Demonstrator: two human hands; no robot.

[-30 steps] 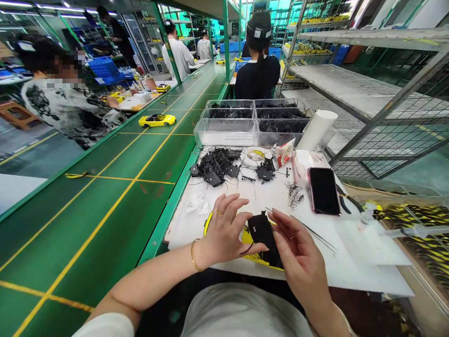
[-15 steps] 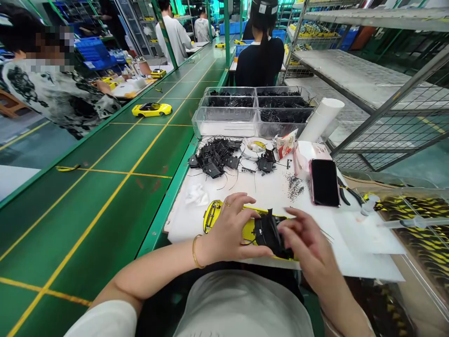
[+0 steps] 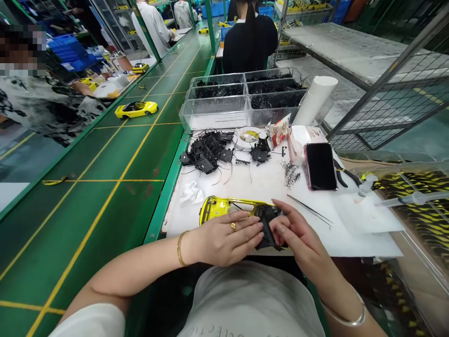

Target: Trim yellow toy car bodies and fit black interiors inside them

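Observation:
A yellow toy car body (image 3: pixel 217 208) lies upside down at the near edge of the white work mat (image 3: pixel 266 187). My left hand (image 3: pixel 224 238) rests flat on its near side, fingers pressing against a black plastic part (image 3: pixel 267 224) set in the shell. My right hand (image 3: pixel 298 238) grips that same black part from the right with thumb and fingers. A pile of black wired parts (image 3: pixel 208 150) lies farther back on the mat.
Thin tweezers (image 3: pixel 310 210), a phone (image 3: pixel 320 166), black screws (image 3: pixel 290 174), pliers (image 3: pixel 345 172) and a white tube (image 3: pixel 314 100) lie on the mat. Clear bins (image 3: pixel 245 100) stand behind. A yellow car (image 3: pixel 136 109) sits on the green conveyor (image 3: pixel 105 187). Other people work beyond.
The car body and both hands have come closer to the mat's near edge. The black part, held above the shell a second ago, now sits in it under my fingers.

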